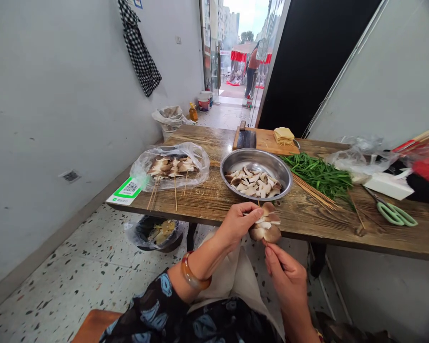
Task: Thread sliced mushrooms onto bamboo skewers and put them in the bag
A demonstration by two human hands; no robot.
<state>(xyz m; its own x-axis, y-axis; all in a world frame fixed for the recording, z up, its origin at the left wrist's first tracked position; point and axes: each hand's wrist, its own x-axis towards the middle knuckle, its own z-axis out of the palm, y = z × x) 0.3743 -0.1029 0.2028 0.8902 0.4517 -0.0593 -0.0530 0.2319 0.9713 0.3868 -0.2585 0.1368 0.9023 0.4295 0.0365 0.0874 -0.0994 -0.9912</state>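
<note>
Several brown-capped mushrooms [266, 227] are threaded on a thin wooden skewer in front of the table edge. My left hand [239, 222] pinches the mushrooms from the left side near the top of the skewer. Below them, my right hand [286, 271] has its fingers closed around the skewer's lower end. Just beyond my hands stands a steel bowl [226, 167] with cut mushrooms [254, 183] in it. To the left, finished-looking mushroom skewers [175, 166] lie on a clear plastic bag [200, 157], their sticks pointing toward me.
Bare skewers [316, 193] lie beside green leafy stalks [320, 174]. Green-handled scissors [396, 214] rest at the right. At the back, a cutting board [264, 140] bears a cleaver [246, 139] and stacked tofu sheets [283, 135]. A lined bin [157, 233] stands under the table.
</note>
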